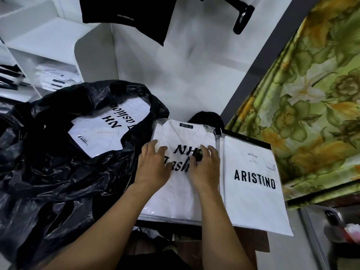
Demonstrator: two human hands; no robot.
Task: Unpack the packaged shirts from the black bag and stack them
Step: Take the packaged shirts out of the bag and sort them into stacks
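A big black plastic bag lies open at the left, with a white packaged shirt printed "NH Fashion" showing in its mouth. Right of the bag a stack of white packaged NH Fashion shirts lies flat. My left hand and my right hand both rest flat on the top package, fingers spread. A small dark object sits under my right hand's fingers; I cannot tell what it is. Another white packaged shirt printed "ARISTINO" lies beside the stack on the right.
White shelves with folded packaged clothes stand at the back left. A green floral curtain hangs at the right. Black garments hang overhead. A dark rounded object sits behind the stack.
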